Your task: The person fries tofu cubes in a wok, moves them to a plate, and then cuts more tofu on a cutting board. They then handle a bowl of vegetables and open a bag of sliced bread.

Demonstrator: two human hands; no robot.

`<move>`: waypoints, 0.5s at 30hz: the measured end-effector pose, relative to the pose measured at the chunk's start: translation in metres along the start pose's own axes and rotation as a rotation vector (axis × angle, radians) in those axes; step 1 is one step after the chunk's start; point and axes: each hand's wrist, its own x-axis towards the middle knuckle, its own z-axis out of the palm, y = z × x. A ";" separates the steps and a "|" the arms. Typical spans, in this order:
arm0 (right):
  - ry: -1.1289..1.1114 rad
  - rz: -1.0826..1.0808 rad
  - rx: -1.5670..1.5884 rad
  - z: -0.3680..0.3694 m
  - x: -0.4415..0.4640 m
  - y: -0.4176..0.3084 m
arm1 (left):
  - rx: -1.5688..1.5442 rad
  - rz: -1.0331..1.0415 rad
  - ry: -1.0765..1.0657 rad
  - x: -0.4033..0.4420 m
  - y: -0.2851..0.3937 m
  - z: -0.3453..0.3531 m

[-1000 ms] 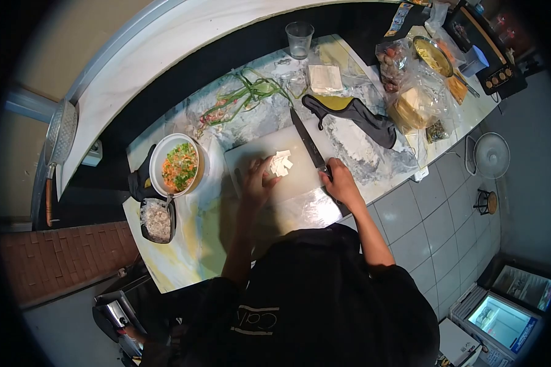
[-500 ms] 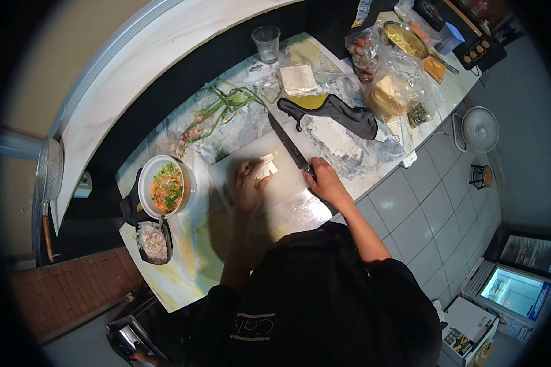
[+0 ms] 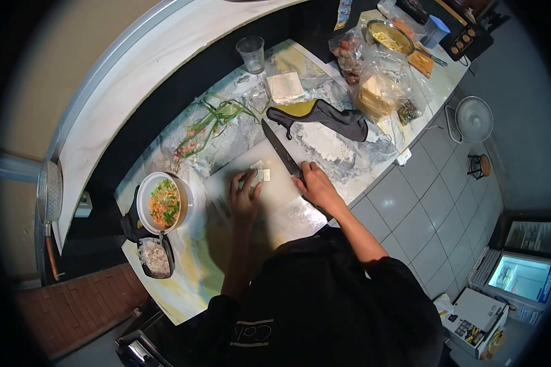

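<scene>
On a white cutting board [image 3: 281,194] lie a few small white square pieces [image 3: 262,174]. My left hand [image 3: 245,194] is at their left edge, its fingers apart and curved over the board; some pieces may be hidden beneath it. My right hand [image 3: 316,186] is wrapped round the handle of a large dark knife [image 3: 280,147], whose blade points up and left across the board's right part. Above the board are green onions [image 3: 220,116], a stack of white square sheets [image 3: 284,87] and a dark cloth with a yellow patch [image 3: 343,122].
At left stand a bowl of chopped vegetables [image 3: 165,205] and a black tray of pale food [image 3: 155,257]. A clear cup [image 3: 251,55] is at the back. Plastic bags [image 3: 376,92] and a pan [image 3: 389,38] sit at upper right. White flour-like powder [image 3: 324,144] covers some counter.
My left hand has drawn back from the white pieces, and its fingers have spread. The pieces look flatter and fewer. My right hand still holds the knife. The view has shifted.
</scene>
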 end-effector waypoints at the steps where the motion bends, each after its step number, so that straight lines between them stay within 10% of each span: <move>1: 0.016 0.006 0.012 -0.002 -0.002 -0.001 | -0.012 -0.012 0.011 -0.001 -0.002 0.002; 15: 0.087 0.098 0.241 -0.046 -0.030 0.007 | -0.014 0.081 0.018 -0.002 -0.008 -0.003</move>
